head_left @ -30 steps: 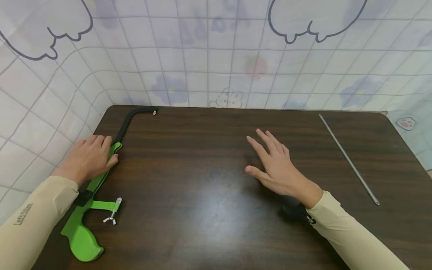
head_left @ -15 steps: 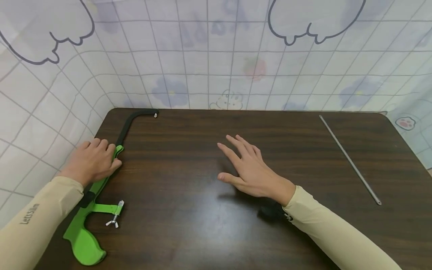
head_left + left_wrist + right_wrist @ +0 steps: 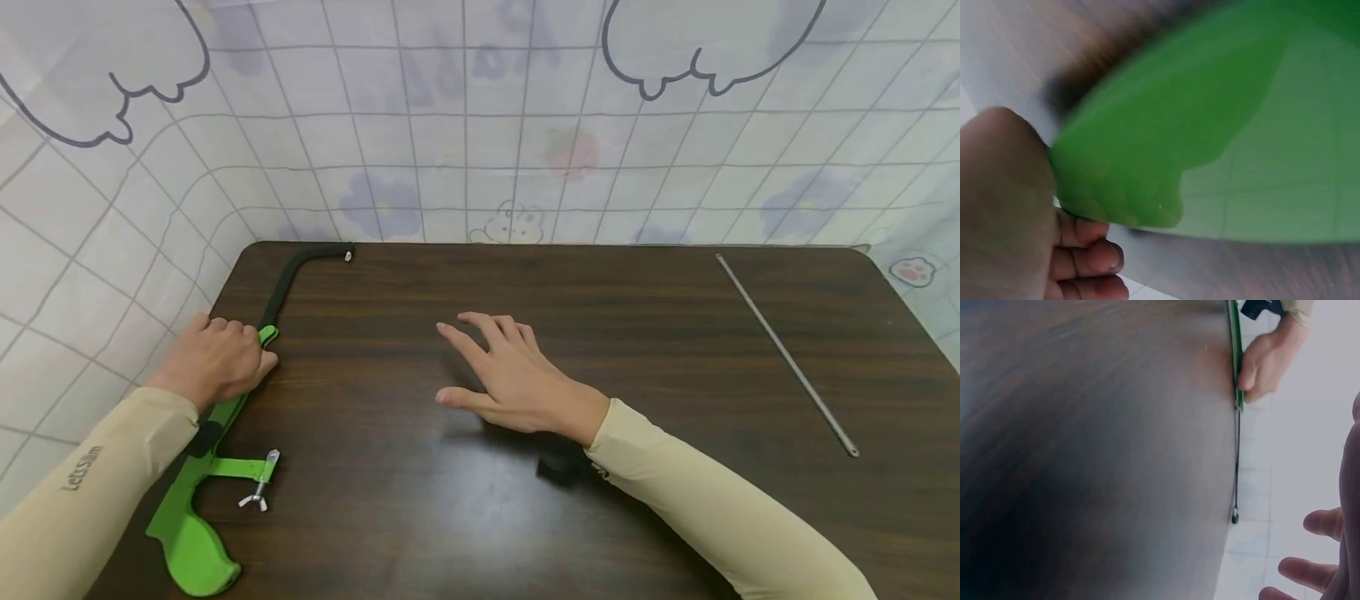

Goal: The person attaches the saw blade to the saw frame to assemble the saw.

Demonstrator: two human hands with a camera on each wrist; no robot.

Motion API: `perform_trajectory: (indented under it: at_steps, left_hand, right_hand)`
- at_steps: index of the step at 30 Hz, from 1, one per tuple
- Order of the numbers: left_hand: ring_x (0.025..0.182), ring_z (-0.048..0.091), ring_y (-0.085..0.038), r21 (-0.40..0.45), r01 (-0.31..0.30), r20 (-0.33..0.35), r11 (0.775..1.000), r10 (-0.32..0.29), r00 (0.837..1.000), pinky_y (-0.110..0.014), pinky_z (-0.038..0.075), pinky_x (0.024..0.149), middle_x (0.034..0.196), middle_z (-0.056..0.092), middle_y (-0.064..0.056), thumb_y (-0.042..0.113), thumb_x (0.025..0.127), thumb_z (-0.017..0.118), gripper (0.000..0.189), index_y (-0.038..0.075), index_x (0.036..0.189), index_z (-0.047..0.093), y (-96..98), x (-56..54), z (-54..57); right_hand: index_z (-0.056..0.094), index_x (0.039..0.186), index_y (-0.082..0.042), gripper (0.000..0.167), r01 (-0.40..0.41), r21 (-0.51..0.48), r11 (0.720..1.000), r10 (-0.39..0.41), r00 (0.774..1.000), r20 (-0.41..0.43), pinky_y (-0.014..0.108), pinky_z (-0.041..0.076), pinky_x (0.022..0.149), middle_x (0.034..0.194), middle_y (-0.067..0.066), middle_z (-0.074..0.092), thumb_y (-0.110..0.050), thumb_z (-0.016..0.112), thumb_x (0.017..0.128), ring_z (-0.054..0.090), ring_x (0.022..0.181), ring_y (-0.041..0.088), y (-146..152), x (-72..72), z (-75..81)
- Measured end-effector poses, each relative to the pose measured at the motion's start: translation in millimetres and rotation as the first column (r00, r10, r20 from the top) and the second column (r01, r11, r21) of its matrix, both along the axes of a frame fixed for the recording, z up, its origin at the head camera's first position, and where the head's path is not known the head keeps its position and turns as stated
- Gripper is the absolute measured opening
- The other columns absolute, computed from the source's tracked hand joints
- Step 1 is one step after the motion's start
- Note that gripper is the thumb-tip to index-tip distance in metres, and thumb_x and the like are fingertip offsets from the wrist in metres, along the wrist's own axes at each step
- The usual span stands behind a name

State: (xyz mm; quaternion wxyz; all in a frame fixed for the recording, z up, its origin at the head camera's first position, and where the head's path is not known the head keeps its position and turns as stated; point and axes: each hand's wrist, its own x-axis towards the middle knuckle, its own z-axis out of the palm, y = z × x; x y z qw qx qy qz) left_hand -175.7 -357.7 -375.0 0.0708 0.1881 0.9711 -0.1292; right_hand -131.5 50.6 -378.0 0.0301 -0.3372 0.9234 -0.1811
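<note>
A green hacksaw frame [image 3: 197, 533] with a black bow [image 3: 281, 283] lies along the left side of the table, its wing nut [image 3: 255, 498] on a short green arm. My left hand [image 3: 213, 358] grips the frame's upper green part, fingers curled over it. In the left wrist view, fingertips [image 3: 1100, 256] bend at the edge of the blurred green frame [image 3: 1135, 156]. My right hand [image 3: 517, 375] hovers over the middle of the table, fingers spread and holding nothing. A thin grey hacksaw blade [image 3: 787, 354] lies apart on the right.
The dark wooden table [image 3: 420, 517] meets a gridded cloth [image 3: 442, 133] at the back and both sides. A black wrist device [image 3: 562, 467] sits under my right wrist.
My right hand has moved left across the table toward the frame, away from the blade. The fingers of my left hand have curled more tightly on the hacksaw frame.
</note>
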Motion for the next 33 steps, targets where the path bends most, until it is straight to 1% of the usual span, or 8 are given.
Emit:
perform_trajectory:
  at_steps: [5, 8, 14, 17, 20, 24, 27, 33]
  left_hand:
    - [0.082, 0.062, -0.042, -0.01, -0.015, 0.008, 1.0, 0.015, 1.0, -0.052, 0.04, 0.082, 0.079, 0.061, -0.019, 0.032, 0.103, 0.049, 0.043, -0.001, 0.076, 0.055, 5.9, 0.1, 2.9]
    - [0.084, 0.063, -0.044, -0.007, -0.026, 0.011, 1.0, 0.026, 1.0, -0.052, 0.04, 0.085, 0.081, 0.063, -0.022, 0.032, 0.102, 0.05, 0.044, -0.004, 0.078, 0.057, 9.2, 0.8, 4.0]
    - [0.088, 0.064, -0.045, -0.008, -0.051, 0.026, 0.999, 0.051, 0.998, -0.052, 0.039, 0.088, 0.086, 0.066, -0.025, 0.034, 0.102, 0.051, 0.045, -0.006, 0.081, 0.059, 14.8, 1.4, 4.4]
    - [0.087, 0.064, -0.044, -0.018, -0.045, 0.022, 0.999, 0.046, 0.999, -0.05, 0.039, 0.086, 0.085, 0.067, -0.025, 0.035, 0.102, 0.049, 0.046, -0.004, 0.079, 0.058, 16.4, 2.3, 3.7]
    - [0.079, 0.063, -0.04, -0.026, -0.043, 0.02, 0.999, 0.044, 0.999, -0.048, 0.038, 0.081, 0.079, 0.066, -0.022, 0.036, 0.103, 0.047, 0.047, 0.001, 0.073, 0.055, 17.7, 3.4, 3.9]
    - [0.073, 0.062, -0.036, -0.054, -0.065, 0.053, 0.996, 0.068, 0.996, -0.046, 0.037, 0.078, 0.076, 0.067, -0.019, 0.037, 0.104, 0.044, 0.049, 0.007, 0.067, 0.052, 20.1, 3.1, 4.9]
    - [0.076, 0.063, -0.036, -0.076, -0.085, 0.092, 0.994, 0.092, 0.992, -0.048, 0.036, 0.082, 0.081, 0.07, -0.018, 0.038, 0.105, 0.042, 0.051, 0.009, 0.065, 0.053, 23.5, 1.9, 5.9]
    - [0.079, 0.063, -0.038, -0.082, -0.115, 0.139, 0.99, 0.126, 0.982, -0.053, 0.035, 0.086, 0.081, 0.069, -0.016, 0.037, 0.107, 0.039, 0.053, 0.012, 0.063, 0.054, 29.2, 2.0, 7.1]
  right_hand:
    - [0.022, 0.166, -0.026, 0.086, -0.042, 0.03, 0.999, 0.042, 0.999, -0.01, 0.061, 0.03, 0.116, 0.166, 0.011, 0.03, -0.077, 0.037, 0.097, 0.038, 0.142, 0.037, -19.0, -1.4, -0.4]
    - [0.023, 0.166, -0.026, 0.084, -0.071, 0.039, 0.997, 0.071, 0.997, 0.001, 0.061, 0.03, 0.117, 0.165, 0.01, 0.03, -0.071, 0.047, 0.099, 0.038, 0.142, 0.036, -32.7, -0.8, -0.7]
    - [0.025, 0.165, -0.027, 0.086, -0.097, 0.115, 0.989, 0.1, 0.995, -0.022, 0.056, 0.033, 0.116, 0.164, 0.007, 0.033, -0.076, 0.042, 0.097, 0.04, 0.142, 0.033, -60.5, 1.5, -3.2]
    - [0.031, 0.163, -0.026, 0.086, -0.102, 0.152, 0.983, 0.113, 0.992, -0.062, 0.054, 0.037, 0.113, 0.161, 0.007, 0.036, -0.079, 0.04, 0.096, 0.042, 0.139, 0.031, -73.9, 2.7, -6.8]
    - [0.041, 0.157, -0.024, 0.084, -0.122, 0.156, 0.98, 0.137, 0.986, -0.091, 0.052, 0.04, 0.111, 0.156, 0.007, 0.041, -0.081, 0.041, 0.094, 0.045, 0.136, 0.03, -86.5, 4.3, -10.2]
    - [0.049, 0.147, -0.024, 0.078, -0.153, 0.16, 0.975, 0.171, 0.979, -0.107, 0.048, 0.041, 0.109, 0.148, 0.005, 0.046, -0.081, 0.043, 0.094, 0.046, 0.131, 0.027, -101.6, 6.2, -11.8]
    - [0.051, 0.141, -0.025, 0.075, -0.174, 0.188, 0.967, 0.197, 0.974, -0.11, 0.045, 0.041, 0.107, 0.143, 0.003, 0.047, -0.082, 0.042, 0.093, 0.047, 0.127, 0.025, -111.6, 7.9, -12.2]
    - [0.052, 0.138, -0.027, 0.074, -0.237, 0.244, 0.94, 0.266, 0.96, -0.09, 0.039, 0.042, 0.101, 0.135, -0.001, 0.049, -0.083, 0.04, 0.092, 0.048, 0.121, 0.021, -131.0, 14.4, -14.7]
